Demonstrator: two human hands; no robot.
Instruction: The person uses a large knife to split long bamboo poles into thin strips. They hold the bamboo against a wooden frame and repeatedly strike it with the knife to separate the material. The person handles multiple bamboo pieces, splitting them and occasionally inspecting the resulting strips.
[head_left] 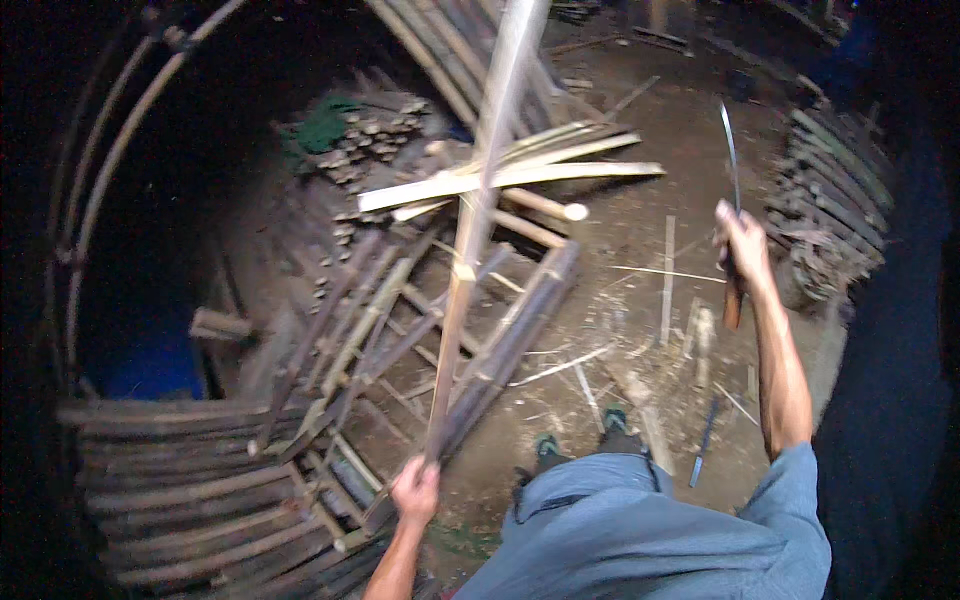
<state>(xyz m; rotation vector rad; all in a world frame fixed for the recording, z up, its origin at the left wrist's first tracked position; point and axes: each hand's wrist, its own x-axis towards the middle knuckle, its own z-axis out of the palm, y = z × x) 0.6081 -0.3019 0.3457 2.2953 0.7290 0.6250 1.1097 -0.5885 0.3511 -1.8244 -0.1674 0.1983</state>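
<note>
My left hand (416, 490) grips the lower end of a long bamboo pole (470, 230) that rises steeply up through the middle of the view, its top end blurred. My right hand (742, 243) is raised at the right and closed around the wooden handle of a long curved knife (730, 150), whose blade points upward. The knife is apart from the pole, well to its right. My knee in grey trousers (620, 520) fills the lower middle.
Split pale bamboo strips (500, 178) lie crossed on the dirt floor ahead. Dark bamboo poles (400, 330) are stacked at the left and lower left. Short cut pieces (365, 135) pile up behind. Another stack (830, 200) lies at the right. A small tool (703, 440) rests on the ground.
</note>
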